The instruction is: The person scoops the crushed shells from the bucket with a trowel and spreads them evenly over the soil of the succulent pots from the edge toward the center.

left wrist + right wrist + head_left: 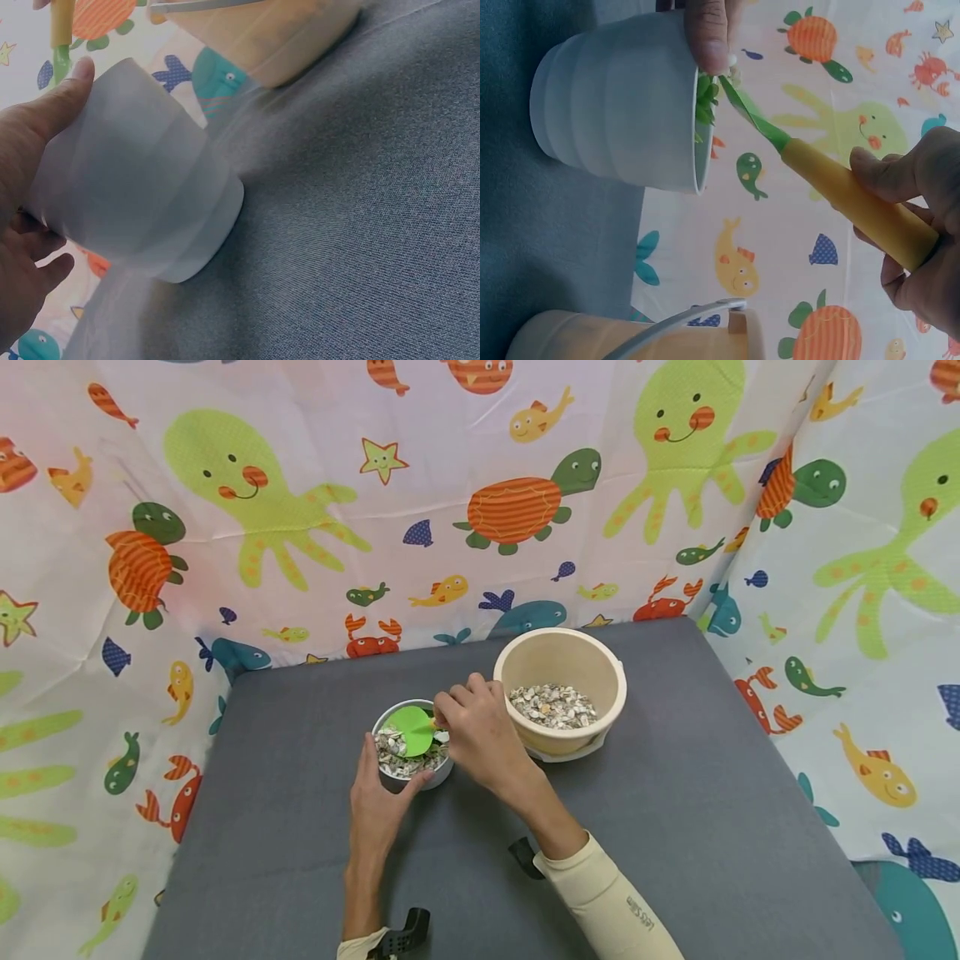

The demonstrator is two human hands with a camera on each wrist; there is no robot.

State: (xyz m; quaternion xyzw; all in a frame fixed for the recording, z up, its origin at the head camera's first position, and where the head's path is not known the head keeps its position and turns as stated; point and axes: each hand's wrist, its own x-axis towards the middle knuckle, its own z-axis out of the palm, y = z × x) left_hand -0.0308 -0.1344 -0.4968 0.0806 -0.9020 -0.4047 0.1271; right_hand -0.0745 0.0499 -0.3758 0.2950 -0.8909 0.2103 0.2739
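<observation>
Shovel point(413, 729) lies left of centre in the head frame, its rounded green blade over the mouth of the white pot point(150, 172), its yellow handle in the right hand point(483, 731). That forearm slants in from the lower right, knuckles uppermost, and the fingers are curled tightly round the handle. At the right edge of the right wrist frame the thumb presses along the handle's upper side.

The left hand point(378, 802) rises from the bottom centre and grasps the pot — fingers round its left side, thumb on the near rim. In the left wrist frame the thumb tip lies by the rim, with other fingers bent beneath the wall.

Smooth and matt, the pot narrows towards its base, with shallow bands running round it. Stones point(401, 764), pale, grey and chip-like, fill its mouth, and small green leaves point(705, 97) show inside the rim in the right wrist frame. The shovel's handle is thick and smooth, its green neck slim.

Right of the pot, near the frame's centre, stands a round cream bucket point(558, 660) holding similar chips point(553, 706) — its thin grey bail point(671, 326) arches across the lower left of the right wrist frame. Finely woven grey cloth covers the table point(675, 760).
</observation>
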